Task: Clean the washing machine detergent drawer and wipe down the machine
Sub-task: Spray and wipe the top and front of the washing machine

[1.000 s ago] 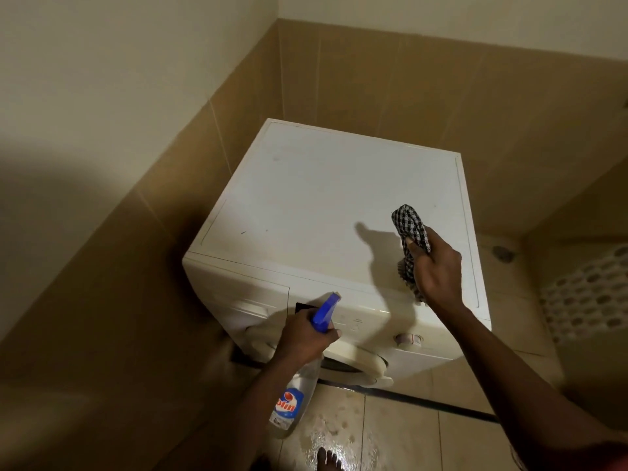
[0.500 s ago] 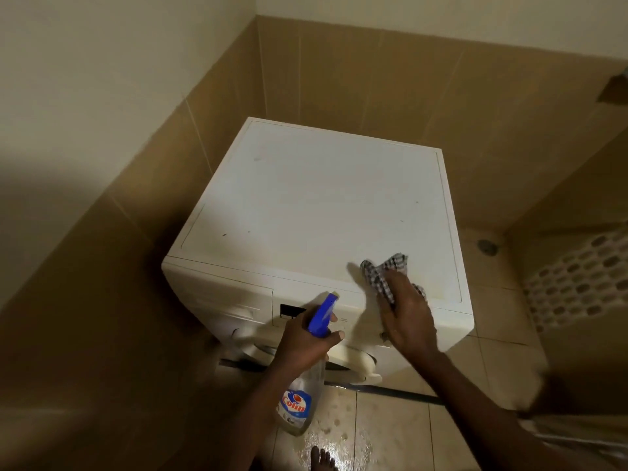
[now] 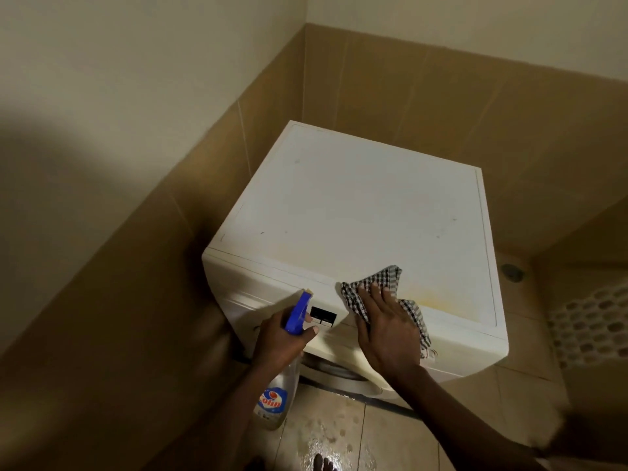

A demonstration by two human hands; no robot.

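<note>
The right hand point(image 3: 387, 329) lies flat and open on the checked cloth point(image 3: 380, 294), pressing it on the front edge of the washing machine point(image 3: 356, 205). The left hand point(image 3: 278, 338) has a closed grip around the spray bottle point(image 3: 282, 362), in front of the machine's panel. To wipe well, I think the palm should keep even pressure and go over the yellowish stain point(image 3: 438, 294) just beside the cloth, with overlapping strokes.

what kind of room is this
Most likely a home bathroom or wet utility corner. A white washing machine sits in a corner with tan wall tiles, and beside it there is a floor drain. The floor tiles in front look wet.
</note>
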